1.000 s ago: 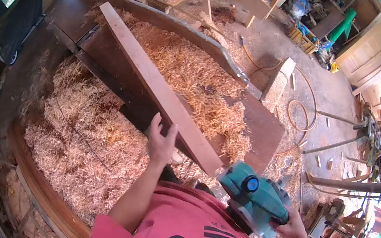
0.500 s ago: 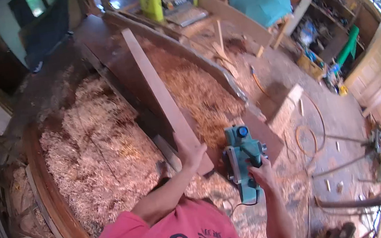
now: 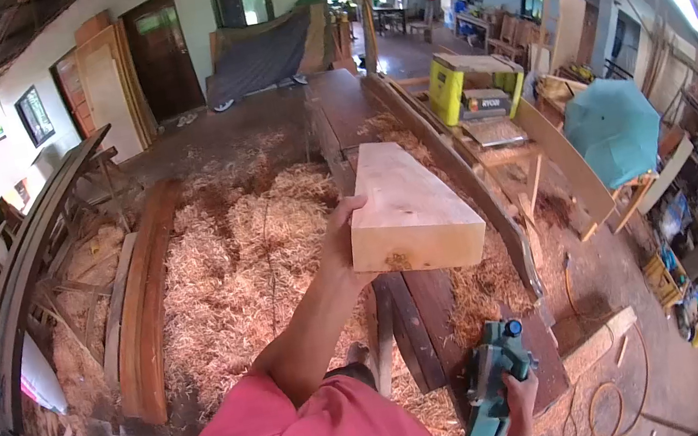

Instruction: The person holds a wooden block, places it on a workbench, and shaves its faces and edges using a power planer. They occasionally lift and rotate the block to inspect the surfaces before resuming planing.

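Observation:
My left hand [image 3: 342, 242] grips the left edge of a pale wooden board [image 3: 410, 185], its thumb on the top face. Raised above the workbench, the board has its near end grain, with a brown knot, facing me. My fingers under it are hidden. Lower right, my right hand [image 3: 521, 394] is wrapped round the handle of a green electric planer [image 3: 490, 379] with a blue knob. The planer sits at the near end of the dark workbench [image 3: 424, 307], beside a heap of wood shavings [image 3: 474, 294].
Deep wood shavings [image 3: 237, 264] cover the floor to the left, alongside long brown planks [image 3: 144, 317]. A yellow-green table saw [image 3: 475, 86] and a teal umbrella [image 3: 614, 132] stand to the right. An orange hose [image 3: 619, 422] lies coiled on the floor at lower right.
My left hand has lifted the board off the bench, its near end now raised toward me. My right hand remains on the planer. The view has tipped up, showing more of the workshop.

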### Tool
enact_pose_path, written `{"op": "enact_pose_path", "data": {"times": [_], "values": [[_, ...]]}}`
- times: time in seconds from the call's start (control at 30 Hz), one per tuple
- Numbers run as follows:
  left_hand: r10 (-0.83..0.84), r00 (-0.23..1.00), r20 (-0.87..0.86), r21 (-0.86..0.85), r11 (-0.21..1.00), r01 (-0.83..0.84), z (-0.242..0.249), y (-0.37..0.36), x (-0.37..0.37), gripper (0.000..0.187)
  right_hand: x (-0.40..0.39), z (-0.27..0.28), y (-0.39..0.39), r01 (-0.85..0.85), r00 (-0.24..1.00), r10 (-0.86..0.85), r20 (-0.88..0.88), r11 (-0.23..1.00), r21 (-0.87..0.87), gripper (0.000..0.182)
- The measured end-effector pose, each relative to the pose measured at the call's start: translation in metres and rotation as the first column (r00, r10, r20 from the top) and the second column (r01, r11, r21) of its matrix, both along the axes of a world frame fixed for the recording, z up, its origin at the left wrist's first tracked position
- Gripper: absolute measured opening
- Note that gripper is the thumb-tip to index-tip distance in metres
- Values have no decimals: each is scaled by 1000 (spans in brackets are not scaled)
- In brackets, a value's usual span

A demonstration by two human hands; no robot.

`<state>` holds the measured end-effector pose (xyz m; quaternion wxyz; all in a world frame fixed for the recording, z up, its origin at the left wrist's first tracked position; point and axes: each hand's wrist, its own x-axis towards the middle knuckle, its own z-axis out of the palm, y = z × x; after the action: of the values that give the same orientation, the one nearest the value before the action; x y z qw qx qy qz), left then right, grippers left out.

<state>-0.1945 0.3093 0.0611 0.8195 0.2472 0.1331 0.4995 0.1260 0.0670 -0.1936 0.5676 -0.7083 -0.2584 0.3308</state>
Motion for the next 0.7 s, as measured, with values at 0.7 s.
{"op": "enact_pose_path", "data": {"times": [0.7], "values": [[-44,998,49,24,999,43,0,14,-5,66,1,-2,-2,-12,999,14,-41,998,56,25]]}}
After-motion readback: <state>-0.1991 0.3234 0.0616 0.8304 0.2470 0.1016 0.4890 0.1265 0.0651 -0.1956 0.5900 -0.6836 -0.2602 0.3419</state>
